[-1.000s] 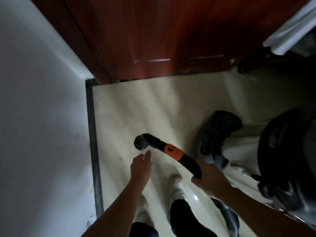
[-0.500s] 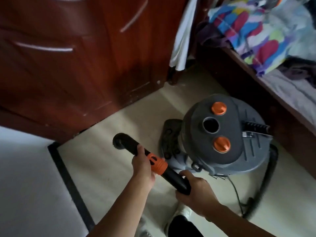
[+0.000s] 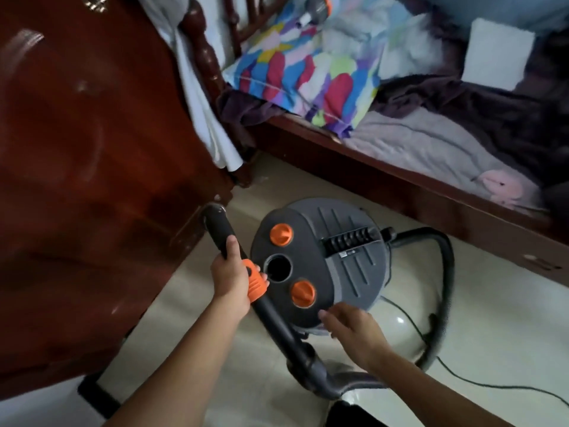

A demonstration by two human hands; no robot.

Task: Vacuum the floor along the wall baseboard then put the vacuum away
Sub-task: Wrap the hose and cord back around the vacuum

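A grey canister vacuum point(image 3: 351, 263) with two orange knobs and a round hole in its lid stands on the pale tiled floor point(image 3: 480, 340). Its black wand point(image 3: 271, 322) with an orange collar runs from the nozzle end point(image 3: 214, 215) near the wooden door down to the grey hose point(image 3: 443, 291). My left hand point(image 3: 231, 277) grips the wand just above the orange collar. My right hand point(image 3: 354, 331) hovers with loosely spread fingers at the near edge of the lid, holding nothing. The dark baseboard point(image 3: 98, 392) shows at the lower left.
A dark red wooden door point(image 3: 92, 180) fills the left. A wooden bed point(image 3: 400, 180) with a colourful pillow and purple bedding stands along the right. A white cloth point(image 3: 212, 127) hangs on the bedpost. A thin black power cord point(image 3: 480, 383) trails over the floor at right.
The view swung from the baseboard corner to the canister and bed. My left hand took hold of the wand. My right hand let go of it and moved to the lid.
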